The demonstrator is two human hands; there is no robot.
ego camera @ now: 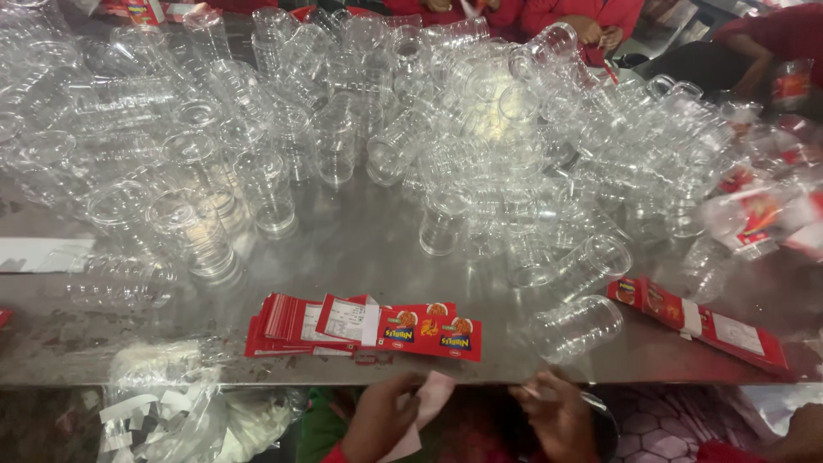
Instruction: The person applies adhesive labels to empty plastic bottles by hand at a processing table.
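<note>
Mid-step, peeling a pale sleeve (426, 403) below the steel surface (360, 249) edge — left hand (381, 420) pinching it, right hand (561, 416) curled on a clear jar (600, 411). Next, likely: careful alignment, with spare red labels (364, 327) just above.

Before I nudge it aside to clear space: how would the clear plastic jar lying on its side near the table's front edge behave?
The clear plastic jar looks thin-walled and empty, so probably light. Round and on its side, it would likely roll on the smooth metal table, perhaps off the edge.
</note>
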